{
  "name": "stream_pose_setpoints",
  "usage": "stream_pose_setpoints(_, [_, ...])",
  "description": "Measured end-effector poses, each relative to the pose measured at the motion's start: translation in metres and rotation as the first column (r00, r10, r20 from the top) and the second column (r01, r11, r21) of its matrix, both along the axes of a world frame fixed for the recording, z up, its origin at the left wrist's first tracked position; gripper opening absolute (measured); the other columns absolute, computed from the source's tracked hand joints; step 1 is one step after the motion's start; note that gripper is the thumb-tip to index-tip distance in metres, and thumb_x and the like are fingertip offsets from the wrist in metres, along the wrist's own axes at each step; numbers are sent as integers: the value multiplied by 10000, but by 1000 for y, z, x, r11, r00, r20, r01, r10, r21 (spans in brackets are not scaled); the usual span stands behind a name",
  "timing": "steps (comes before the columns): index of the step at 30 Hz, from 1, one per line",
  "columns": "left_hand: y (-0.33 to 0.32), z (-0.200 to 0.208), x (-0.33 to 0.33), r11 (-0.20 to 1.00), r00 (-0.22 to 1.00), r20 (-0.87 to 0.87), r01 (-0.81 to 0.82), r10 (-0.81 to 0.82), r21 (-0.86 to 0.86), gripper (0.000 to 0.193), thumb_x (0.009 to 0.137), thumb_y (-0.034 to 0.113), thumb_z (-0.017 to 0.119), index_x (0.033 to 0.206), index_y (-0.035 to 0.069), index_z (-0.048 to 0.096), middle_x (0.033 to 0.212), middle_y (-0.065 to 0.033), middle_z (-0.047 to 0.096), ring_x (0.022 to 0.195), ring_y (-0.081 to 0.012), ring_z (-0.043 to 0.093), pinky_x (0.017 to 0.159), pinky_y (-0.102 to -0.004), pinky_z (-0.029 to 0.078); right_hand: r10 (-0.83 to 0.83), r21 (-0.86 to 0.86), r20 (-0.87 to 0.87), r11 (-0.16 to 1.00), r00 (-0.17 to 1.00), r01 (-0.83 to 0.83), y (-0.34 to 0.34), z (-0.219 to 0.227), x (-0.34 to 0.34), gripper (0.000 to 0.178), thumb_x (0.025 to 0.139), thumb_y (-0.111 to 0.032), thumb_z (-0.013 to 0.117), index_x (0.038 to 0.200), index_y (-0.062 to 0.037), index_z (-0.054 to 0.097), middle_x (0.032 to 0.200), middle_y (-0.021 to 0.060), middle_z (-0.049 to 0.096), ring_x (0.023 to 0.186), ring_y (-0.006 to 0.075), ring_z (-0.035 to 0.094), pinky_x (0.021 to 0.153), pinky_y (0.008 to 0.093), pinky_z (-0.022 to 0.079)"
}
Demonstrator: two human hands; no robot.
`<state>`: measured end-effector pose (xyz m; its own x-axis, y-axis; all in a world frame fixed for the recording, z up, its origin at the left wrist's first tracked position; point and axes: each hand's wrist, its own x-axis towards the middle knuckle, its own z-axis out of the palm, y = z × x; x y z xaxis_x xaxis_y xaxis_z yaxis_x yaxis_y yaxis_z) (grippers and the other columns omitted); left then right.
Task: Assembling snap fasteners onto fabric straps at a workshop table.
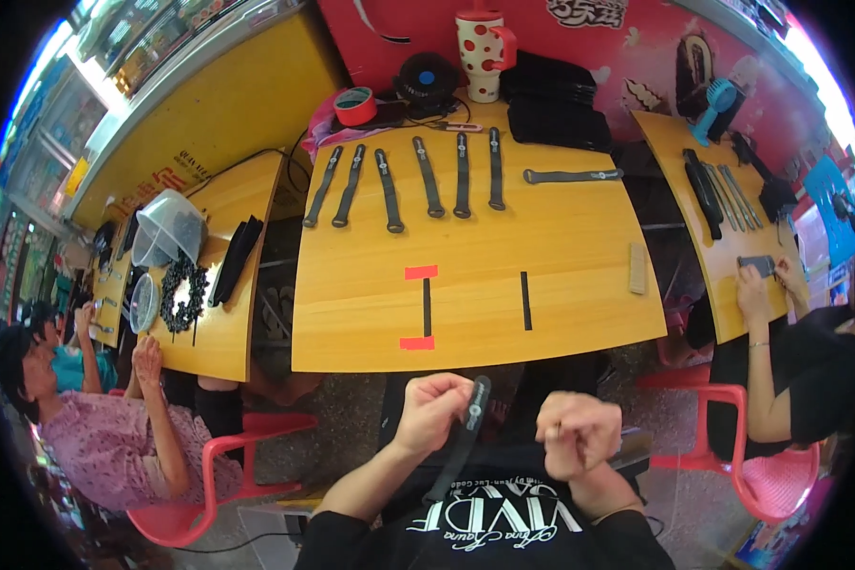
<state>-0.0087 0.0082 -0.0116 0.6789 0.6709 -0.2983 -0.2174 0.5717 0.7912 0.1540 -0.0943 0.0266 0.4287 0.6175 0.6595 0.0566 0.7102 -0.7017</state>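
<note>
Just off the table's near edge, my left hand [432,413] is closed on a dark strap [476,415] with a rounded end and pale printing. The strap hangs down in front of my black shirt. To its right, my right hand [579,432] is raised with its fingers curled together; whether anything is pinched in them is hidden. Several similar straps [386,190] lie side by side across the table's far half, and another strap [574,176] lies sideways at the right. Nearer me, a dark strip [427,306] has red tape [421,273] at each end.
A second dark strip [526,301] and a tan ribbed block [638,269] are on the wooden table [351,313]. Behind stand a tape roll [354,106], black fan [425,85], dotted tumbler [482,57] and black stack [559,100]. People work at the left table [223,332] and right table [731,313].
</note>
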Motion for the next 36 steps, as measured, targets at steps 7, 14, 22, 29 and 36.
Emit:
stream_pose_setpoints(7, [-6,37,-4,842,983,-178,122,-31,526,65,883,-7,629,879,-49,679,799,-49,649,675,-68,585,580,-202,450,113,-511,252,859,961,33,7,-15,9,278,822,-160,784,963,-22,588,710,44,582,529,93,523,485,252,417])
stream_pose_setpoints(14, [-7,40,-5,761,977,-212,124,18,637,53,864,-24,638,871,-59,677,796,-60,653,661,-68,582,559,-206,447,28,-325,741,890,671,321,10,-10,17,348,781,-337,768,911,-46,626,707,66,540,551,213,570,471,301,438])
stream_pose_setpoints(22, [-7,40,-5,764,976,-218,127,19,633,55,856,-27,637,864,-56,682,780,-60,658,641,-71,581,545,-211,444,-37,-230,843,878,537,420,10,-8,18,358,781,-392,751,857,-64,628,673,54,478,539,204,551,459,309,421])
stream_pose_setpoints(29, [-7,42,-4,756,970,-241,147,15,637,53,852,-28,638,852,-55,683,768,-59,657,644,-72,585,548,-211,448,-28,-195,886,883,462,427,11,0,22,368,766,-406,757,815,-69,617,658,44,450,533,193,526,451,303,401])
stream_pose_setpoints(36, [-7,38,-4,744,973,-231,142,18,654,55,849,-30,634,851,-54,683,764,-60,654,638,-68,582,539,-211,443,-37,-159,903,897,428,412,13,1,24,364,760,-410,759,794,-79,611,649,41,437,524,188,513,451,302,395])
